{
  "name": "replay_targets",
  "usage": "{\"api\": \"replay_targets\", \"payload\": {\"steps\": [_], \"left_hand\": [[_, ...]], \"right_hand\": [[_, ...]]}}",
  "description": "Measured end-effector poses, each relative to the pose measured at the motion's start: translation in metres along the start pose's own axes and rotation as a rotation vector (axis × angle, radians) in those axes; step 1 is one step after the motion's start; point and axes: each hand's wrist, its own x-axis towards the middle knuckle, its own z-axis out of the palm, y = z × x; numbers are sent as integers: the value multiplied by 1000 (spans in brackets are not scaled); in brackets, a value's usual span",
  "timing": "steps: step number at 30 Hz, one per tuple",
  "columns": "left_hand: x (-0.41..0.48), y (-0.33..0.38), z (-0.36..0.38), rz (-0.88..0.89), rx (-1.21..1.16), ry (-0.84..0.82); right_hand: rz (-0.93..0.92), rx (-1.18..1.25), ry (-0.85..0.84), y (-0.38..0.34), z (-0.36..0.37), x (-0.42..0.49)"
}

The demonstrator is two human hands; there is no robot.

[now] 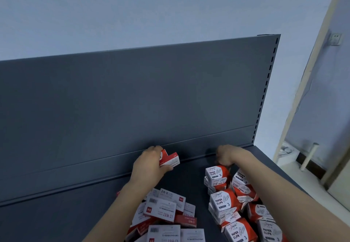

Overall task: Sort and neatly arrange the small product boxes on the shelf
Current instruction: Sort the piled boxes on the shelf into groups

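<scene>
Where our left hand [149, 163] reaches toward the back edge of the shelf [62, 211], its fingers are curled around two small red-and-white staple boxes [169, 158], thumb underneath, holding them together just in front of the dark back panel [132, 94]. The boxes sit tilted, one slightly ahead of the other, and we cannot tell whether they rest on the shelf or hang just above it.

Our right hand [227, 155] lies further right, also near the back edge, fingers bent down over the top of a red-and-white paper clip box [217, 173]. The fingertips are hidden behind the hand, so the grip looks closed on that box, though we cannot be sure it is more than a touch.

Behind that hand, toward the front edge, the paper clip boxes [238, 209] stand in a loose heap along the right side of the shelf, several stacked and leaning against each other, labels reading "PAPER CLIPS 3". Between our two forearms, at the front middle, a jumbled pile of flat staple boxes [166, 213] lies overlapping, some face up with "24/6" showing, others showing barcodes. The left half of the shelf is bare dark metal. Beyond the right corner of the shelf, a pale wall [322, 99] and floor [295, 181] show.
</scene>
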Motion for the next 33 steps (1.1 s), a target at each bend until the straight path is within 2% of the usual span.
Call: {"api": "replay_targets", "payload": {"steps": [3,6,8,11,13,15,19,27,30,33], "left_hand": [[3,0,1,5,2,-13],[4,-1,-1,10,-10,-17],[3,-1,-5,17,-21,-11],[0,-2,-12,23,-58,10],[-4,-6,-16,28,-95,23],[-10,-12,-18,30,-138,16],[-20,-24,-22,43,-164,-3],[-30,-40,-25,62,-177,-30],[-31,-43,-24,70,-166,4],[-31,-42,-24,97,-158,33]], "right_hand": [[17,26,1,-4,-4,-5],[-29,102,225,-13,-16,-17],[-147,256,324,-27,-26,-28],[-430,606,174,-57,-29,-47],[-567,670,140,-75,-23,-55],[-629,647,186,-88,-15,-58],[-670,650,253,-104,-5,-63],[-641,746,227,-120,2,-68],[-630,797,193,-123,2,-71],[-533,977,94,-126,0,-73]]}}
